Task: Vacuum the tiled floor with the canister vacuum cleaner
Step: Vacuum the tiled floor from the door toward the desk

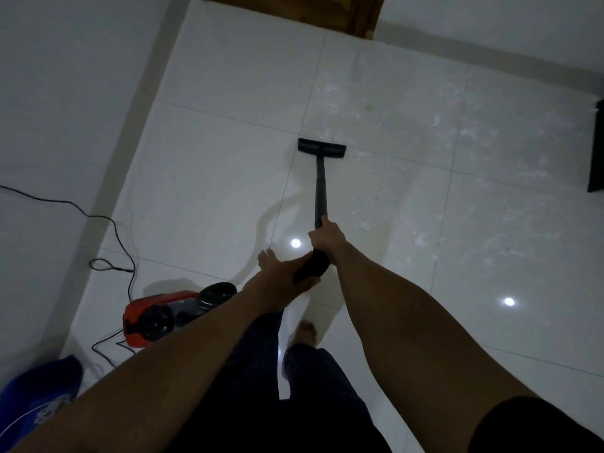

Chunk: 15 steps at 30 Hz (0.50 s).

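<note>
Right hand [327, 235] clamped round the black wand [319, 188], farther along it; left hand [287, 273] wrapped on the thick black grip [310, 264] at the near end. Floor head [322, 148] flat on the white tiled floor [212, 178], far from the body, just left of a scatter of pale scraps [421, 238]. Red and black canister [163, 317] low on the left, near the wall, with a black power cord [112, 243] looping beside it. Blue cloth-like item [39, 393] at near left corner. Bare feet [305, 331] on the tiles below the arms.
</note>
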### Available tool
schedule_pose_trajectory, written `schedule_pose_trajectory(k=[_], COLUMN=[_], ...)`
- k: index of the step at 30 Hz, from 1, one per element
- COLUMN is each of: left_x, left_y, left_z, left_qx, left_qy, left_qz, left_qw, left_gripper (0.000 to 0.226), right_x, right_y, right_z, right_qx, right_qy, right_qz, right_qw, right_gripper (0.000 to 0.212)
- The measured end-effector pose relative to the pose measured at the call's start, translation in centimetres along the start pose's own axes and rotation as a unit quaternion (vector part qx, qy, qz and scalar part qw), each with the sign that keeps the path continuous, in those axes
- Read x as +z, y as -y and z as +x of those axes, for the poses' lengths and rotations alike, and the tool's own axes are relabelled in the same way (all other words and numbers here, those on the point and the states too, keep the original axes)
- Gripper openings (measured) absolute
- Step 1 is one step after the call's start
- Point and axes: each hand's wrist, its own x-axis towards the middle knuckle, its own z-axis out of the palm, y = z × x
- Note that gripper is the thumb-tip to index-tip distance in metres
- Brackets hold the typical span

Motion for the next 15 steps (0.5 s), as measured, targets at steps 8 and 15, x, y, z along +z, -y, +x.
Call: schedule_pose_trajectory(k=[8, 15], left_x=[-8.9, -17.4], left_y=[1.3, 3.4], left_z=[5.2, 9.5], left_qx=[0.074, 0.064], left_qy=[-0.008, 0.007], left_qz=[-0.097, -0.095], left_qw=[0.992, 0.993], left_gripper=[0.056, 0.057], right_x=[-2.8, -4.5], right_y=[7.4, 15.8], right_z=[5.1, 8.8], right_qx=[0.015, 0.027], right_qy=[-0.004, -0.009], right_qz=[0.019, 0.037], right_qw=[1.0, 0.999], right_gripper=[0.073, 0.071])
